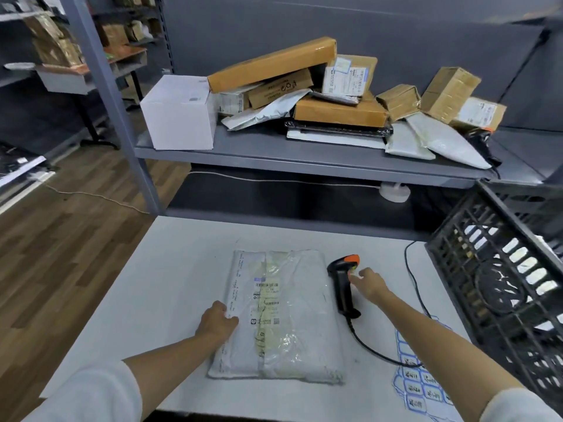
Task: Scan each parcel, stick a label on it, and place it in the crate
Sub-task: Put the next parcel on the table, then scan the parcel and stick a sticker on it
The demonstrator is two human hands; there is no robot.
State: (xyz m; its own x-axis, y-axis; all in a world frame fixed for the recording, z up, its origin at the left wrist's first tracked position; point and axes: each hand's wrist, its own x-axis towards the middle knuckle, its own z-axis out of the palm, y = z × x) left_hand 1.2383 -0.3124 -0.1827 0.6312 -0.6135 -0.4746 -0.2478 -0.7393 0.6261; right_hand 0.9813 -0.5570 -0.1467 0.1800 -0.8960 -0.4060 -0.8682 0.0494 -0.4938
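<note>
A flat grey plastic mailer parcel (286, 315) with a printed shipping label lies on the white table (158, 300). My left hand (216, 322) grips its left edge. A black barcode scanner (342, 284) with an orange top lies just right of the parcel, its cable trailing toward me. My right hand (367, 283) reaches to the scanner's handle, fingertips touching it, not closed around it. A sheet of blue-edged sticker labels (417, 379) lies at the table's right front. The black plastic crate (502, 278) stands at the right edge.
A grey shelf (274, 156) behind the table holds a white box (179, 112), several brown cardboard boxes (341, 111) and grey mailers (438, 141). A shelf post (115, 117) rises at the left. Wooden floor lies to the left.
</note>
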